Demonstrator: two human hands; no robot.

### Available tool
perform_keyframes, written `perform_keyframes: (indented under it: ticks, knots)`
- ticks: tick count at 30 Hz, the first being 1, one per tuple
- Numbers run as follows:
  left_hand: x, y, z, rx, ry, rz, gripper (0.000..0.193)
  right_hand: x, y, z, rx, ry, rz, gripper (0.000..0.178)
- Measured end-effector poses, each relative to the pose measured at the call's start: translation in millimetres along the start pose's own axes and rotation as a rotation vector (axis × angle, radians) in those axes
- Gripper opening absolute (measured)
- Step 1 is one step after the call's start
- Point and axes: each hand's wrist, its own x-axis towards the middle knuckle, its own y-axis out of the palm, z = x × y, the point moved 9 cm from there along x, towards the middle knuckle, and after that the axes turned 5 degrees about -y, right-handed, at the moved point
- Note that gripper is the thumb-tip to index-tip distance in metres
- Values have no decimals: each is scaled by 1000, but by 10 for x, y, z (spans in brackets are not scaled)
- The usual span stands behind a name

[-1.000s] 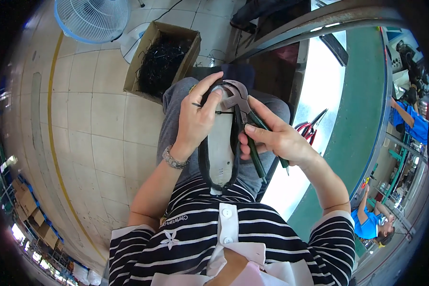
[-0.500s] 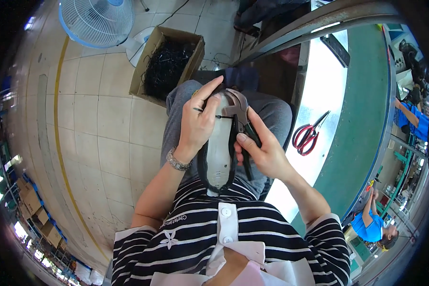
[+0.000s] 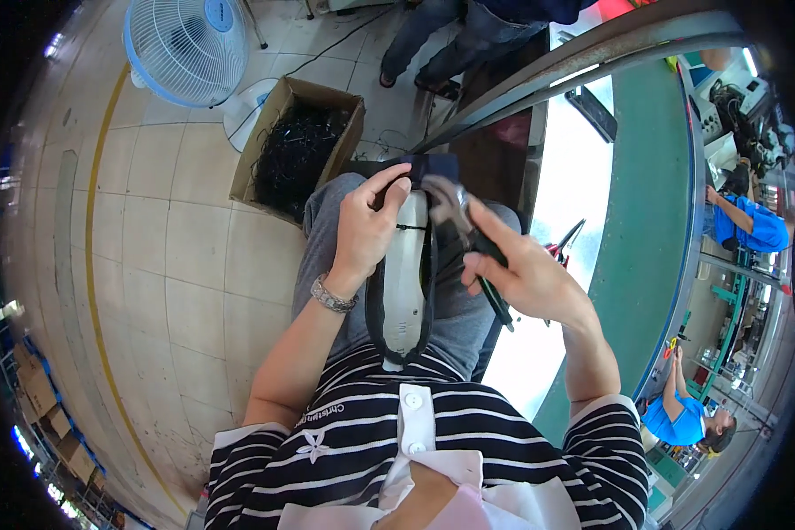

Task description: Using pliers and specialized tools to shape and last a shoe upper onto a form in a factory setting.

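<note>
Smooth, pale grey, hard-looking surface is shown on the shoe form (image 3: 402,274); it is long, narrowed at the middle and rounded at the near end. Its outline is edged by soft black material (image 3: 376,309). Pliers (image 3: 451,199): curved, bare-metal head, slightly blurred; slim dark green handles. Ribbed grey-brown cardboard is seen in the open box (image 3: 349,146), filled with tangled, thin black scraps (image 3: 296,150).

Form is seen underside up, crossed near the far end by a thin black strip (image 3: 409,227); small marks are stamped near the near end, and a small pale tab pokes out there.

Form is laid lengthwise over the lap, near end against the striped shirt (image 3: 362,411). Far end is gripped on its left side by the left hand (image 3: 368,231), thumb on top, forefinger extended. Plier handles are gripped by the right hand (image 3: 530,274), fingers curled; hand is held right of the form. Plier head is placed beside the far end; contact cannot be told.
</note>
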Motion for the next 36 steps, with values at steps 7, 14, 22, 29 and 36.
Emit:
perform_keyframes:
  ticks: [7, 14, 22, 29, 36]
  knots:
    - [-13, 13, -1, 58, 78, 39, 31, -39, -314, 494, -287, -291, -703, 73]
    - [46, -35, 47, 125, 116, 68, 33, 72, -128, 518, -578, -224, -417, 71]
    - [104, 17, -12, 24, 242, 74, 33, 272, -88, 196, -720, -170, -462, 74]
    - [34, 44, -4, 93, 159, 95, 33, 12, -177, 358, -363, -437, -818, 72]
    - [54, -51, 31, 47, 126, 96, 34, 116, -158, 538, -678, -339, -526, 67]
